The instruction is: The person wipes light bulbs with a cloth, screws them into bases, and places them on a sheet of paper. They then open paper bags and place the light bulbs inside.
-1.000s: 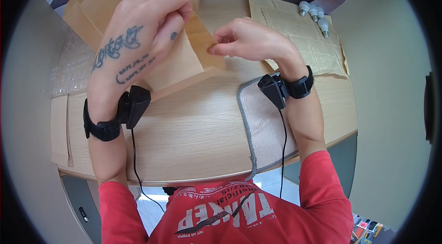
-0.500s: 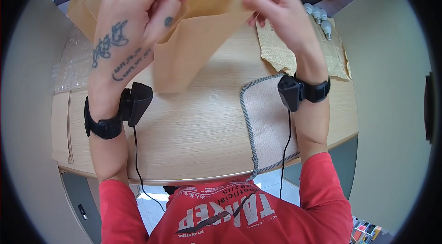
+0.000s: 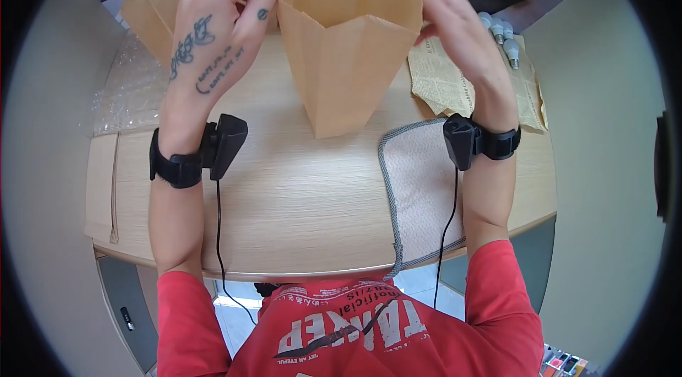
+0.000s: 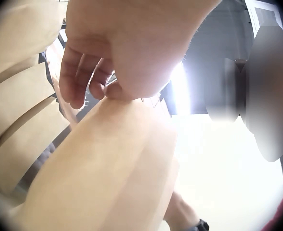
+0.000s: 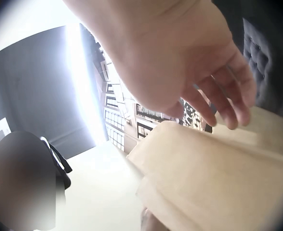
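Note:
An upright brown paper bag [image 3: 341,71] has its mouth spread wide between the hands in the head view. The left hand [image 3: 220,29] pinches the left edge of its rim between thumb and finger; the left wrist view shows that hand [image 4: 131,48] at the top of the bag [image 4: 107,163], its other fingers loosely bent. At the right edge of the rim, the right hand [image 3: 465,43] holds the paper, with its fingertips partly hidden. The right wrist view shows the right hand [image 5: 180,62] over the bag [image 5: 204,168], several fingers loosely extended and the thumb tip at the paper.
More brown bags [image 3: 153,4] stand at the back left near bubble wrap [image 3: 128,93]. A folded paper piece [image 3: 101,189] lies at the left edge. Newsprint sheets [image 3: 439,78] and several light bulbs [image 3: 511,50] are at the back right. A grey-edged cloth mat [image 3: 423,192] lies in front.
The bag, folded over earlier, has swung round and opened out, with its mouth facing up. The right hand has moved right and away from the body along with its rim; the left hand has shifted slightly right.

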The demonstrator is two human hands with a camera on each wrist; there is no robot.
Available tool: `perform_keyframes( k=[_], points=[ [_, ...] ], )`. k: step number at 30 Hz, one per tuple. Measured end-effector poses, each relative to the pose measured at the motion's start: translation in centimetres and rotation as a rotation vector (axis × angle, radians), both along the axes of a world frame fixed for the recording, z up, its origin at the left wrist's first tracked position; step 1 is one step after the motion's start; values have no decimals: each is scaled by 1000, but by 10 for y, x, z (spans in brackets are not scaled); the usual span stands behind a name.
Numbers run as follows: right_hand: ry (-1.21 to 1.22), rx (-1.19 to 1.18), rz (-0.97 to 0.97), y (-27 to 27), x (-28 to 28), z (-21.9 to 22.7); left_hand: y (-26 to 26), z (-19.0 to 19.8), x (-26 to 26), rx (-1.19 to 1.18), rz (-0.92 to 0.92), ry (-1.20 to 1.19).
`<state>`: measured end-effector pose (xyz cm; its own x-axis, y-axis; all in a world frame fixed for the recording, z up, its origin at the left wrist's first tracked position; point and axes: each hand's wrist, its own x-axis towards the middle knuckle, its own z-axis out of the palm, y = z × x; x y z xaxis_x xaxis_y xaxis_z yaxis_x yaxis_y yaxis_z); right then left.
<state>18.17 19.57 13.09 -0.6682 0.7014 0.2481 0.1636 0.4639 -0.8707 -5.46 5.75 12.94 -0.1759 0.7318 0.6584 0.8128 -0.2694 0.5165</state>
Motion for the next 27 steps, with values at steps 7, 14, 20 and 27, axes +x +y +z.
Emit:
perform_keyframes(
  k=[7, 14, 20, 27],
  points=[
    [-877, 29, 250, -9, 0, -5, -25, -55, 2, -274, -337, -768],
    [-801, -91, 412, -25, -40, -42, -60, -80, 16, -564, -472, -693],
    [-477, -84, 237, -35, -68, -77, -75, -89, 1, -465, -126, -794],
    [-174, -62, 234, -43, -82, -117, -88, -97, -6, -474, -5, -816]
  ],
)
